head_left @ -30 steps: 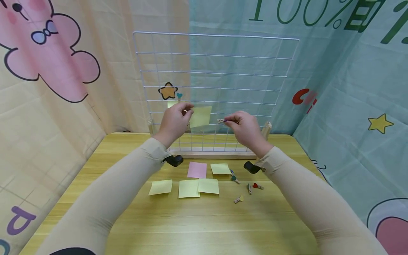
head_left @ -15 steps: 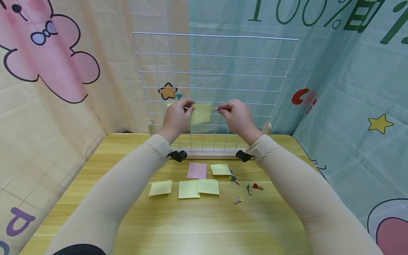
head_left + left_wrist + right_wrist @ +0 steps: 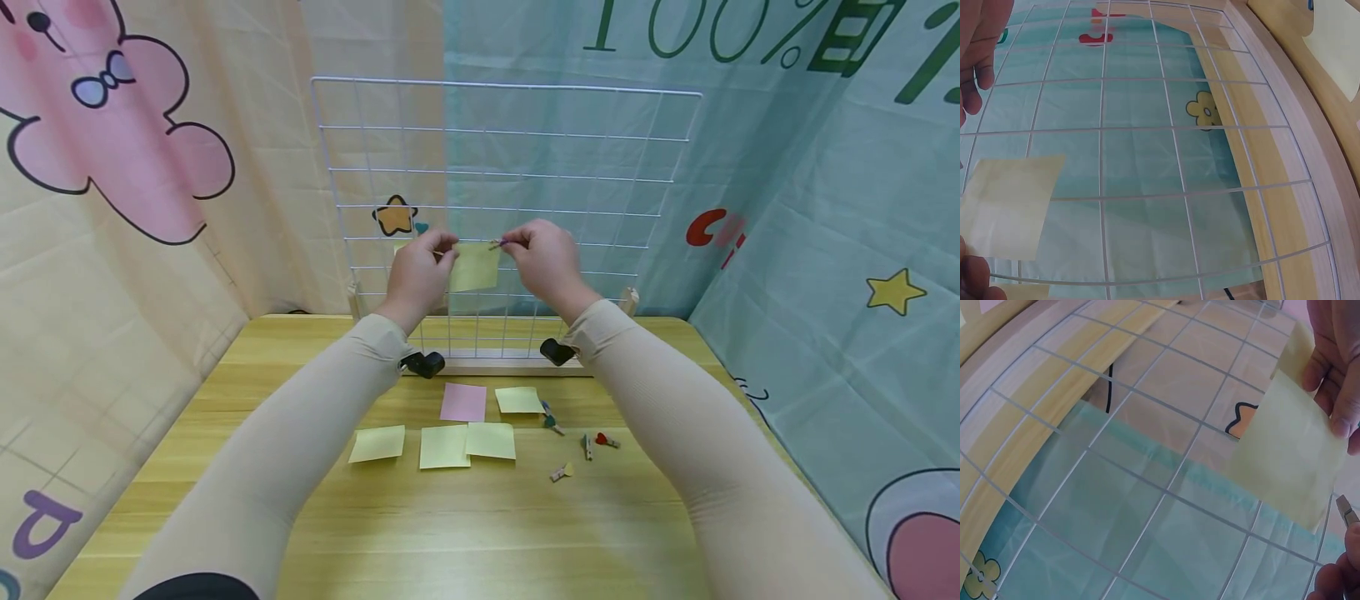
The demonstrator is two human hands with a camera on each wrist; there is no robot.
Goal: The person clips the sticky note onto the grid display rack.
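Note:
In the head view my left hand (image 3: pixel 416 279) pinches a yellow sticky note (image 3: pixel 474 271) by its left edge, flat in front of the white wire grid (image 3: pixel 510 175). From the right, my right hand (image 3: pixel 547 258) pinches a small wooden clothespin (image 3: pixel 498 245), its tip at the note's upper right corner. The right wrist view shows the jaws of this clothespin (image 3: pixel 1346 509) just beside the note (image 3: pixel 1291 450). Partly hidden behind my left hand, another yellow note hangs on the grid under a clothespin with a blue heart (image 3: pixel 422 227).
On the wooden table (image 3: pixel 480 525) lie a pink note (image 3: pixel 463 402) and several yellow notes (image 3: pixel 444 447). To their right are several small clothespins, one with a red heart (image 3: pixel 602 438). The grid stands in a wooden base (image 3: pixel 495 367) before printed curtains.
My right hand has moved left and up, bringing the clothespin to the note's upper right corner. The note has risen slightly, while the left hand keeps its grip.

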